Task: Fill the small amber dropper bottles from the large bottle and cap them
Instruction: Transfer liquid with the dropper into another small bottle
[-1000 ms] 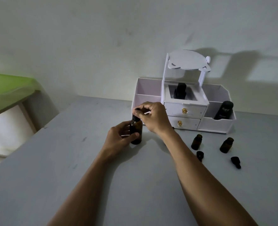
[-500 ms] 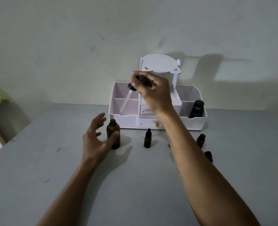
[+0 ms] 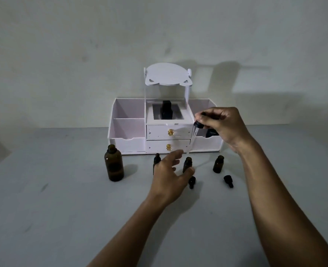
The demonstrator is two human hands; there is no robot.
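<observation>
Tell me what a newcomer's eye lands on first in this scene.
First, the right hand raised mid-frame, pinching a black-capped glass dropper pipette that slants down toward a small open amber bottle, which the left hand reaches for. Behind them a white desk organiser with gold-knobbed drawers stands against the wall. At left the large amber glass bottle stands uncapped on the grey table.

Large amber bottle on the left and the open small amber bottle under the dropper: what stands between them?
In the head view, between the large amber glass bottle and the open small amber bottle stand a capped small amber dropper bottle and the reaching left hand.
</observation>
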